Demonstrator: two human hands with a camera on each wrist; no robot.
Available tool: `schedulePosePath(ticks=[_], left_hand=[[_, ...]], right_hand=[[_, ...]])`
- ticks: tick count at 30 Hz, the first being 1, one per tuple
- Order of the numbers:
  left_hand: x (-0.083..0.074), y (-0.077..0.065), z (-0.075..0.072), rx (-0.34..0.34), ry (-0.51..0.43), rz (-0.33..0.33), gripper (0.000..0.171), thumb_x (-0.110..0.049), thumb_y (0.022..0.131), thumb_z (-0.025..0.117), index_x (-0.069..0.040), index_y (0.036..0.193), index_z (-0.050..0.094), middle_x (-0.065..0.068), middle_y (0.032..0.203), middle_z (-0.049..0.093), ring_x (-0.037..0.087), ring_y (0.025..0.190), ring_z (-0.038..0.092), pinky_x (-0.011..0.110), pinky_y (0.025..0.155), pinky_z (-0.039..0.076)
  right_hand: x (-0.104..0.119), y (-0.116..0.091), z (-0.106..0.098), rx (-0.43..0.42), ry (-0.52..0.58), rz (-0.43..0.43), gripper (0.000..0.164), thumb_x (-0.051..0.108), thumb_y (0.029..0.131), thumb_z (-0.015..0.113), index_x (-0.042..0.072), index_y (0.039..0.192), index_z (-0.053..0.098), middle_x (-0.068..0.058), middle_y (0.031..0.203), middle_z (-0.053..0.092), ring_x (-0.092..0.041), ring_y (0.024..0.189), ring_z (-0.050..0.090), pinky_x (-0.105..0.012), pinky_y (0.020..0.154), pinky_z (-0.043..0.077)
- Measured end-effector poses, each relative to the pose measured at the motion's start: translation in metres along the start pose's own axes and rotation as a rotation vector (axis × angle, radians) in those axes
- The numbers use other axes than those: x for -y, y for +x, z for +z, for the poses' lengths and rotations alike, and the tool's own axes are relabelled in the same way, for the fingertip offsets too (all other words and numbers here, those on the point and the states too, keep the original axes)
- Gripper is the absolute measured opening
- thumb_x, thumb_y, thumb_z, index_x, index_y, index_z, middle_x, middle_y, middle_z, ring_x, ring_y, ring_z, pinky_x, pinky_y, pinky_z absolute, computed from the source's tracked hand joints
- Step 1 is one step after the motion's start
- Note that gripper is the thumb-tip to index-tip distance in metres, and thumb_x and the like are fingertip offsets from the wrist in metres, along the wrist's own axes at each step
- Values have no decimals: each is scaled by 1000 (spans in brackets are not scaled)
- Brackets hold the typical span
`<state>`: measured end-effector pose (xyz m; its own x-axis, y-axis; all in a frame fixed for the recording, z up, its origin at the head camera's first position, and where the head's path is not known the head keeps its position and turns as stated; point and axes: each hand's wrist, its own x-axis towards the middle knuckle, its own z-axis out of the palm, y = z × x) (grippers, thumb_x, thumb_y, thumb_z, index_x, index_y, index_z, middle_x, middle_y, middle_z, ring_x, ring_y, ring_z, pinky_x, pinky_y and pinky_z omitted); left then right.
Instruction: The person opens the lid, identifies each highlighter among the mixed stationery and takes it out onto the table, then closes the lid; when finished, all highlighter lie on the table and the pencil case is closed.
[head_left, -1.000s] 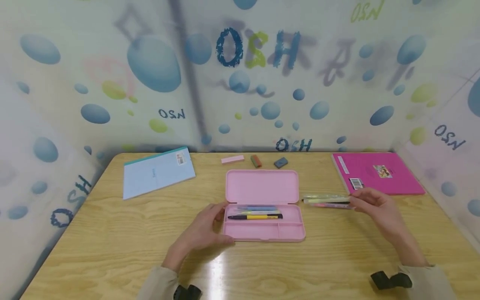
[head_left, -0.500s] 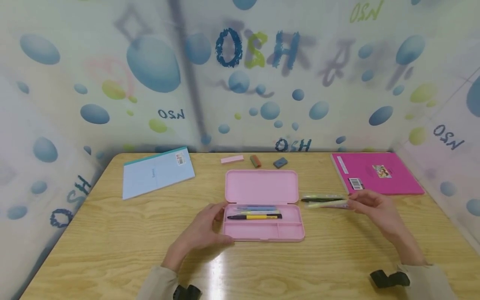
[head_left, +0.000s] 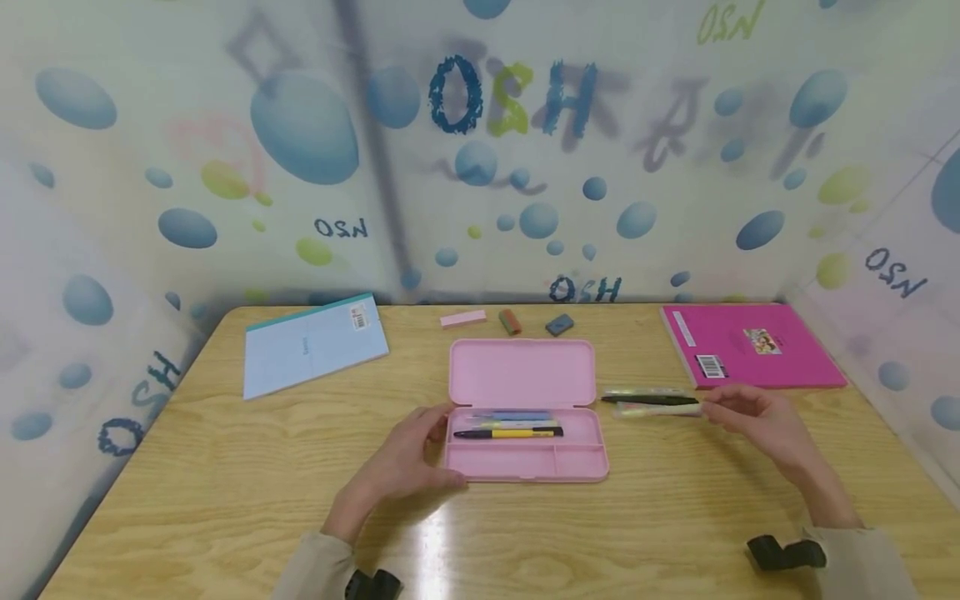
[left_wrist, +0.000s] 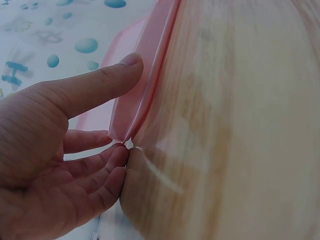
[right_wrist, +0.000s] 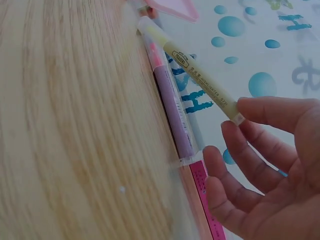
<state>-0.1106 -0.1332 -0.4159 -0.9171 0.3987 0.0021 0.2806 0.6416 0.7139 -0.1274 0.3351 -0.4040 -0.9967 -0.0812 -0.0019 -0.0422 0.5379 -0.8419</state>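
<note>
An open pink pencil case [head_left: 522, 372] lies mid-table. My left hand [head_left: 397, 458] holds its left end; in the left wrist view the thumb lies along the pink wall and the fingertips touch the corner. Inside the case are a yellow-and-black pen [head_left: 517, 433] and several blue and pale pens. To the right, my right hand [head_left: 761, 425] pinches the end of a yellow highlighter [right_wrist: 200, 75] between thumb and fingertips. The highlighter's far end overlaps a purple marker [right_wrist: 175, 112] in the right wrist view. A black pen [head_left: 648, 400] lies just behind it.
A pink notebook [head_left: 795, 350] is at the back right, a light blue notebook [head_left: 315, 350] at the back left. Behind the case lie a pink strip-shaped piece [head_left: 462, 319], a red-and-green eraser-like block [head_left: 510, 322] and a dark blue block [head_left: 559, 325]. A patterned wall backs the table.
My right hand has brought the highlighter from over the other pens toward the table's front side, so the black pen shows more. My left hand has stayed at the case.
</note>
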Motion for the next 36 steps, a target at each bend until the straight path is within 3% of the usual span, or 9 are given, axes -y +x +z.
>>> schedulePosePath(ticks=[7, 15, 25, 36], left_hand=[[0, 0, 0, -1, -4, -3, 89, -28, 64, 89, -10, 140, 47, 3, 110, 55, 15, 98, 50, 39, 87, 45], [0, -1, 0, -5, -3, 2, 89, -27, 64, 89, -9, 140, 47, 3, 110, 55, 15, 97, 50, 39, 87, 46], [2, 0, -1, 2, 7, 49, 89, -32, 65, 88, -9, 140, 46, 4, 110, 56, 17, 98, 50, 39, 87, 45], [1, 0, -2, 6, 2, 45, 89, -32, 65, 88, -9, 140, 46, 5, 112, 56, 18, 99, 51, 39, 87, 46]], right_hand=[[-4, 0, -4, 46, -111, 41, 33, 20, 93, 64, -7, 111, 61, -3, 89, 68, -6, 76, 61, -25, 64, 52], [-7, -1, -2, 17, -234, 68, 29, 21, 89, 69, -4, 103, 66, -10, 93, 68, 2, 76, 57, -23, 64, 48], [-11, 0, -1, 33, -335, 85, 35, 31, 90, 67, -1, 104, 67, -10, 93, 69, -17, 82, 62, -29, 65, 48], [-10, -1, 0, 25, -362, 76, 33, 30, 89, 68, -1, 102, 67, -9, 91, 68, -17, 80, 61, -29, 65, 48]])
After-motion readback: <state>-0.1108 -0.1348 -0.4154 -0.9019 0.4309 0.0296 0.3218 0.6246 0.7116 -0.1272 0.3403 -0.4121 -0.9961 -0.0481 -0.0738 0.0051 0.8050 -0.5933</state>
